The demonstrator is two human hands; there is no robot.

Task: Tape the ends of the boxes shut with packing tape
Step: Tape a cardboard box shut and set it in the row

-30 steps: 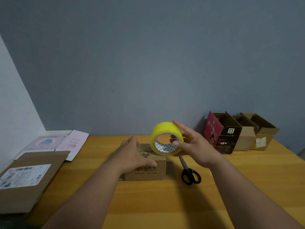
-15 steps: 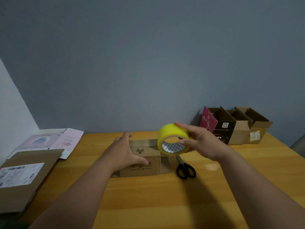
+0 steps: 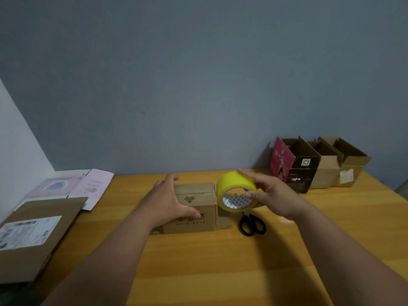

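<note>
- Head view: small brown cardboard box [image 3: 194, 208] sits mid-way across the wooden table [image 3: 220, 261], printed logo on top and some lettering on the near side. End flaps stick out at both ends, down at table level.
- Left hand [image 3: 167, 203] is draped over the left part of the box, fingers spread and reaching over the far edge, thumb pressed on the near face. So it's gripping the box from above.
- Right hand [image 3: 271, 196] has the yellow tape roll [image 3: 236, 191] off the table, just beside the box's right end. Fingers lie along the top of the roll and the thumb is hooked at the core, so they're clamped on it. Open side of the roll faces the camera. Can't tell if any tape is pulled loose.
- Black-handled scissors [image 3: 251, 224] lie on the table right under the roll, near the box's right flap.
- Far right by the wall: row of open boxes [image 3: 326, 166], one black and pink, two plain brown.
- Left edge: flattened carton with a shipping label [image 3: 37, 235], plus flat pink packaging [image 3: 88, 186] behind it.
</note>
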